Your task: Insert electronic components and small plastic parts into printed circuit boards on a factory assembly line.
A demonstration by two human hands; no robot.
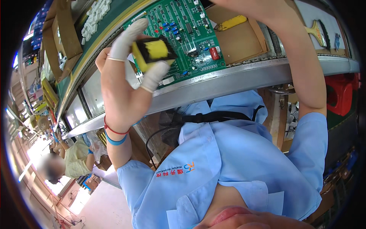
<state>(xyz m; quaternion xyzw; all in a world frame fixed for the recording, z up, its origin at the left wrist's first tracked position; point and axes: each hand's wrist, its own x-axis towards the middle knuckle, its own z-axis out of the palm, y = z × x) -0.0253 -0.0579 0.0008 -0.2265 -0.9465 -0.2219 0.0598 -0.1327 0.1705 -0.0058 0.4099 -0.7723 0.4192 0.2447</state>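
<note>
My left hand (127,82), with white finger cots on the thumb and a finger, grips a yellow-and-black transformer (156,50). It holds the transformer over the left part of a green circuit board (207,36). The board is populated with chips, blue parts and a red cylindrical component (214,54). Whether the transformer touches the board cannot be made out. My right forearm rises along the right side, and my right hand (244,5) is cut off by the top edge beyond the board, its fingers out of sight.
A cardboard box (244,47) with a yellow-handled tool (231,23) adjoins the board. Farther right lies a brush (318,34). White parts (93,17) and another carton (57,42) are at upper left. A metal rail (213,82) runs before me. Another person (78,158) works at left.
</note>
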